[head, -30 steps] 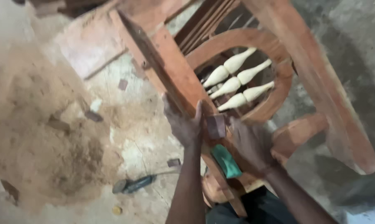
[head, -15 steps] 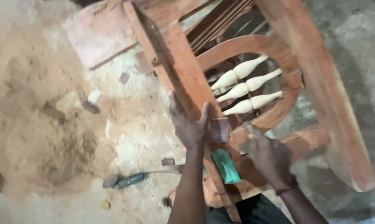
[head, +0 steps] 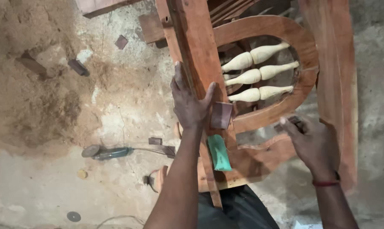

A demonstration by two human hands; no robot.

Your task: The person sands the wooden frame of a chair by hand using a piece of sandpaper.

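Pressed flat, fingers spread, left hand [head: 188, 104] steadies reddish-brown wooden chair frame [head: 200, 55]; right hand [head: 315, 144], now drawn off small dark wooden block [head: 221, 115], pinches an unclear piece.

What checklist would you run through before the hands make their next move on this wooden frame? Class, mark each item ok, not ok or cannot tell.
1. Left hand flat on the wooden rail: ok.
2. Small wooden block resting on the rail beside the thumb: ok.
3. Right hand off the block: ok.
4. What the right hand holds: cannot tell.
5. Green sanding pad lying on the frame: ok.
6. Angle grinder on the floor, apart from both hands: ok.
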